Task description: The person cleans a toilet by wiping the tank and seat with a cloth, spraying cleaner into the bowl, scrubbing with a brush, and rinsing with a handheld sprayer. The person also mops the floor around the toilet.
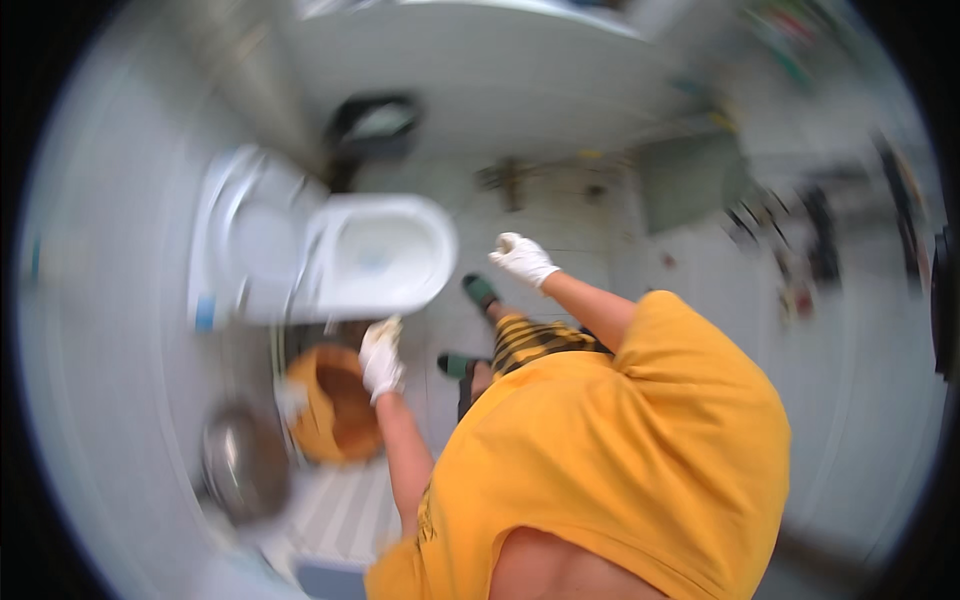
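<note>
Thin white gloves cover both of my hands. My left hand [382, 360] hangs beside an orange bucket-like container [315, 420] and just short of the white toilet bowl's near edge; blur hides whether its fingers hold anything. In front of the rounded end of the toilet [435, 247] is my right hand [523, 260], apart from it. Its fingers are curled in, and nothing shows in them. The toilet lid [259, 232] is raised, leaving the bowl uncovered.
A dark bin [375, 124] with a pale liner stands behind the toilet. On the left are a shiny metal bowl-like vessel [244, 465] and a ribbed white surface [341, 502]. A grey-green panel [686, 180] leans at the right. My feet wear green slippers [454, 365].
</note>
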A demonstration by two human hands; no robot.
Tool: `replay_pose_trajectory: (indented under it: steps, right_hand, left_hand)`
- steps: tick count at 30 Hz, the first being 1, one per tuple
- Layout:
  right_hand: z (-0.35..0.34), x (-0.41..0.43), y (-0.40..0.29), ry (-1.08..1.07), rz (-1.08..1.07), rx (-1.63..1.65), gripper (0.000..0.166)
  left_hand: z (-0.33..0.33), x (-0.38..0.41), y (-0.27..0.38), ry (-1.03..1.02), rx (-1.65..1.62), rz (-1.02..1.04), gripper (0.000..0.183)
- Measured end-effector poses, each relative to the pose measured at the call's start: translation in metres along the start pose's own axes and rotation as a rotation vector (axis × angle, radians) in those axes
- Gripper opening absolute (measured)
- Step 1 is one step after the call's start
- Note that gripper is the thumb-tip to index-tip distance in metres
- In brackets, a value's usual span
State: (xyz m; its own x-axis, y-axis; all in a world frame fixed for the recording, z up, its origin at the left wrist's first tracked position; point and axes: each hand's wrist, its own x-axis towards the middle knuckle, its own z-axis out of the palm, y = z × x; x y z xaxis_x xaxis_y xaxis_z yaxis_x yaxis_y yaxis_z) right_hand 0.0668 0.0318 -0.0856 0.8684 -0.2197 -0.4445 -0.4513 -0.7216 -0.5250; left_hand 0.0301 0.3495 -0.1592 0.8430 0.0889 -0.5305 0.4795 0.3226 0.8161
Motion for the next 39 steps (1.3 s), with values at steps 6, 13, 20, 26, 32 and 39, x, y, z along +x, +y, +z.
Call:
replay_pose_trajectory:
  steps: [6, 13, 20, 26, 32, 39]
  right_hand:
    - [-0.190, -0.103, 0.126, 1.034, 0.187, 0.210, 0.032]
    - [-0.359, -0.242, 0.230, 1.946, 0.148, 0.206, 0.032]
    - [-0.525, -0.191, 0.283, 1.582, 0.411, -0.004, 0.070]
    - [-0.591, -0.156, 0.293, 1.546, 0.104, -0.019, 0.039]
    - [-0.471, -0.124, 0.156, 0.892, -0.422, -0.041, 0.035]
    - [-0.242, -0.076, 0.128, 0.572, -0.894, -0.258, 0.049]
  left_hand:
    - [0.110, 0.041, 0.016, -0.384, 0.262, 0.017, 0.019]
    - [0.243, -0.004, 0.012, -0.699, 0.367, 0.065, 0.018]
    - [0.361, -0.046, -0.008, -0.769, 0.380, 0.186, 0.021]
    - [0.401, -0.063, -0.011, -0.786, 1.159, 1.376, 0.035]
    - [0.392, -0.120, 0.028, -0.512, 0.802, 0.406, 0.046]
    - [0.409, -0.170, 0.044, -0.505, -0.185, 0.277, 0.035]
